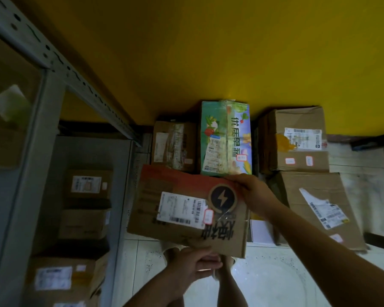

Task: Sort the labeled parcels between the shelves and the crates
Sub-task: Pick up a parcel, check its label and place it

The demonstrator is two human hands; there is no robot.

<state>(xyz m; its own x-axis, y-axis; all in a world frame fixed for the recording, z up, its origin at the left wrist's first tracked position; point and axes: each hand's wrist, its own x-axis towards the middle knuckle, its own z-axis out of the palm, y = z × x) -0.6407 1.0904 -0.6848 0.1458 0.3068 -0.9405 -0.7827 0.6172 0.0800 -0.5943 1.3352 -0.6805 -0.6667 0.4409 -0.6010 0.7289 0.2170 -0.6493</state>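
Holding the brown, lightning-marked cardboard parcel [186, 209] by its edges only, left hand [194, 261] curled round the near edge, right hand [252, 192] pinching the far one; I fear it could tilt and slip.

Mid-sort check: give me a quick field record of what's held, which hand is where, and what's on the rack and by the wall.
held parcel: lightning-bolt box, white label facing up
left hand: grips the box's near edge
right hand: holds its far right corner
shelf rack: on the left, labeled boxes on its lower levels
by yellow wall: green printed box, taped brown box to its left, brown boxes to its right
crates: none in view
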